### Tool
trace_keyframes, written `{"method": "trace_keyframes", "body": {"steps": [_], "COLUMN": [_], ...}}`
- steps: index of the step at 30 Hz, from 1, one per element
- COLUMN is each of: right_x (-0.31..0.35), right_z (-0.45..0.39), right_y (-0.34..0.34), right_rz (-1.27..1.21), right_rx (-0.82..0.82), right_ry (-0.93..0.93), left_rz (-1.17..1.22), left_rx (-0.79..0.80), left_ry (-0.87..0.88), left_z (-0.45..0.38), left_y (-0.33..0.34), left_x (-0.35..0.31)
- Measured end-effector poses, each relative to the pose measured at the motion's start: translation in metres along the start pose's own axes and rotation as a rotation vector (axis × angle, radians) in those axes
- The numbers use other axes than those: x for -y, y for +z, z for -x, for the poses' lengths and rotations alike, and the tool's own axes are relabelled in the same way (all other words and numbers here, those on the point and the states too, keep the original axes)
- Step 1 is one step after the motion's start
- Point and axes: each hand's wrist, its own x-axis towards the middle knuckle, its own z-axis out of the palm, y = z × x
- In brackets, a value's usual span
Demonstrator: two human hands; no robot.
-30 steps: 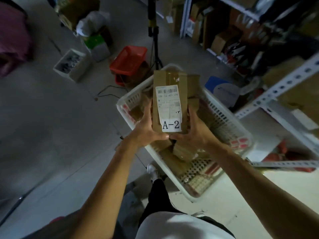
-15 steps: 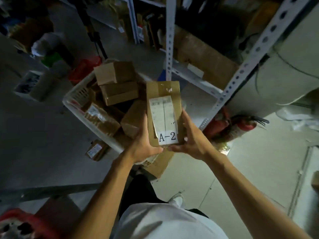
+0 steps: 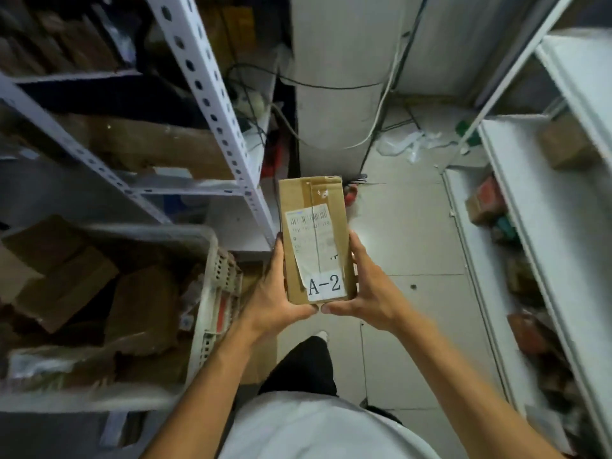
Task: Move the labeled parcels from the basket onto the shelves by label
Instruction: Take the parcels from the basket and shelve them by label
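Note:
A brown cardboard parcel (image 3: pixel 313 226) with a white shipping label and an "A-2" sticker is held upright at centre view. My left hand (image 3: pixel 275 293) grips its left side and bottom, and my right hand (image 3: pixel 367 289) grips its right side and bottom, thumbs nearly touching beneath it. The white plastic basket (image 3: pixel 212 293) with several more cardboard parcels (image 3: pixel 66 283) sits at the lower left, beside my left arm. White metal shelves (image 3: pixel 205 81) rise at the left, and another white shelf unit (image 3: pixel 516 200) runs along the right.
A tiled aisle floor (image 3: pixel 414 246) stretches ahead between the two shelf units. A white pillar (image 3: pixel 337 104) with cables stands at the aisle's far end, with white scraps on the floor beside it. Small boxes (image 3: pixel 486 200) lie on the right shelves.
The view has swung from over the basket to the aisle between the shelves. Both hands have kept hold of the A-2 parcel. The basket now lies at my left.

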Motion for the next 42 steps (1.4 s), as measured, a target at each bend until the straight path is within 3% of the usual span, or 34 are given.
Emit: {"method": "trace_keyframes", "body": {"steps": [15, 22, 28, 42], "right_x": [-0.027, -0.051, -0.093, -0.171], "right_z": [0.052, 0.104, 0.113, 0.060], "right_y": [-0.161, -0.218, -0.280, -0.440], "right_rz": [-0.013, -0.055, -0.104, -0.125], "right_rx": [-0.792, -1.032, -1.135, -1.116], "right_ry": [0.338, 0.487, 0.522, 0.531], "left_rz": [-0.169, -0.114, -0.116, -0.172], "left_rx": [0.724, 1.009, 1.081, 1.066], "left_ry": [0.531, 0.622, 0.688, 0.651], "left_z": [-0.212, -0.252, -0.292, -0.429], "left_y": [0.107, 0.203, 0.272, 0.363], "left_x": [-0.171, -0.244, -0.289, -0.370]}}
